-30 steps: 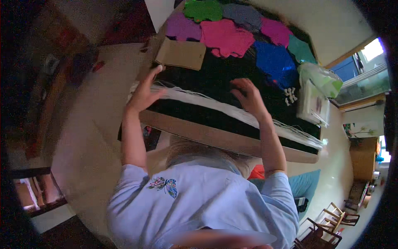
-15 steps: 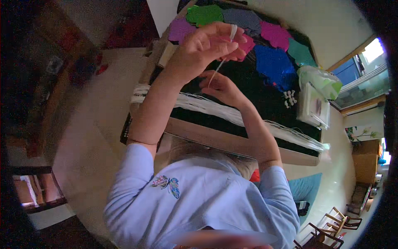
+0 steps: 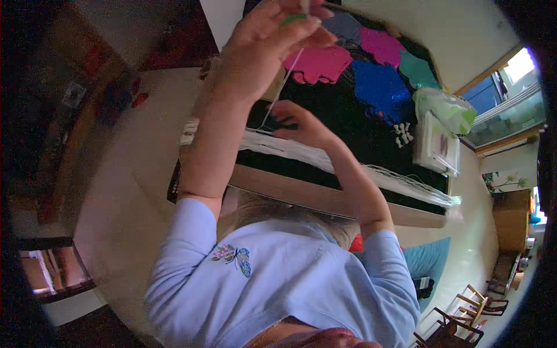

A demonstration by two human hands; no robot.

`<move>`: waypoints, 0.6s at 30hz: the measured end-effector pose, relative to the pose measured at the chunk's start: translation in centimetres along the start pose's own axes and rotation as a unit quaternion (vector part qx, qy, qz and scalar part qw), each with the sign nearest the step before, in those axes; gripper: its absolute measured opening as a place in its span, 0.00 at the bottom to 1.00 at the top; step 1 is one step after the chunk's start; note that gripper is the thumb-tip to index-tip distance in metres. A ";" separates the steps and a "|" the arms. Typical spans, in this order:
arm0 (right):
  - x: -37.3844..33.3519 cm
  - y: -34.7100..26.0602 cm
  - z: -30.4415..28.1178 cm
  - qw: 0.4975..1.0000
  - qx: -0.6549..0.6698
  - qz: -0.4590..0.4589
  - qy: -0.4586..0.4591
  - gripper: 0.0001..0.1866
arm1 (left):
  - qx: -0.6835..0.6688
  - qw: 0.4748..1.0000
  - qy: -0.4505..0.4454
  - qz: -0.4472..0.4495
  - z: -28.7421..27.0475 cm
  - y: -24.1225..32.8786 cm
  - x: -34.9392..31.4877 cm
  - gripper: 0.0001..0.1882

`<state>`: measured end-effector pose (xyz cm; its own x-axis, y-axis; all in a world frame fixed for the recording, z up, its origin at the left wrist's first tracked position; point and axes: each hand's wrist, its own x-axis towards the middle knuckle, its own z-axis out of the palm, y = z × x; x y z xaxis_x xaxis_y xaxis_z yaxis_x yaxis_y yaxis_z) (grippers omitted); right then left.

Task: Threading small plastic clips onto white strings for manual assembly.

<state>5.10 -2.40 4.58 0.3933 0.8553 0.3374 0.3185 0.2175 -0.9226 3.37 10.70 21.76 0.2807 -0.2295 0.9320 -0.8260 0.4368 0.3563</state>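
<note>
My left hand [image 3: 264, 49] is raised over the far left of the dark-topped table [image 3: 325, 110], its fingers bent around a thin white cord [image 3: 285, 83]. The cord runs taut down from it to my right hand [image 3: 307, 126]. Low over the table, the right hand has its thumb and fingers curled near the cord's lower end. Whether the fingertips pinch the cord is hard to make out. Just beneath lies a long bundle of white cords [image 3: 290, 148], stretched along the table's near edge. The upper fingers of my left hand are cut off by the picture's edge.
Beyond my hands lie pink [image 3: 322, 62], blue [image 3: 380, 90], magenta [image 3: 380, 45] and teal [image 3: 419, 71] flat pieces. Small white pieces [image 3: 402, 134] sit beside a white box [image 3: 438, 148] and a clear-and-green plastic bag [image 3: 444, 107]. Wooden chairs [image 3: 467, 310] stand at lower right.
My left hand has risen farther up and away, lengthening the visible cord. My right hand has moved slightly down and left, closer to the white bundle.
</note>
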 end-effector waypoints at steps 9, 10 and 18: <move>0.8 2.4 1.7 0.991 0.066 0.108 -0.033 0.11 | 0.002 0.982 0.178 -0.067 1.9 3.0 2.1 0.15; 0.8 2.1 1.8 0.994 0.097 0.041 -0.024 0.11 | -0.089 0.993 0.062 0.039 1.8 2.4 3.0 0.15; 3.3 2.3 3.0 0.994 0.033 0.102 -0.021 0.12 | 0.021 0.941 0.281 -0.189 6.0 3.6 2.9 0.15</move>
<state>4.55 2.35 3.00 0.4069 0.9035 0.1344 0.1778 0.0659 -0.9819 -1.75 6.38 25.39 0.7624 0.1394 0.6319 -0.6306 0.3791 0.6773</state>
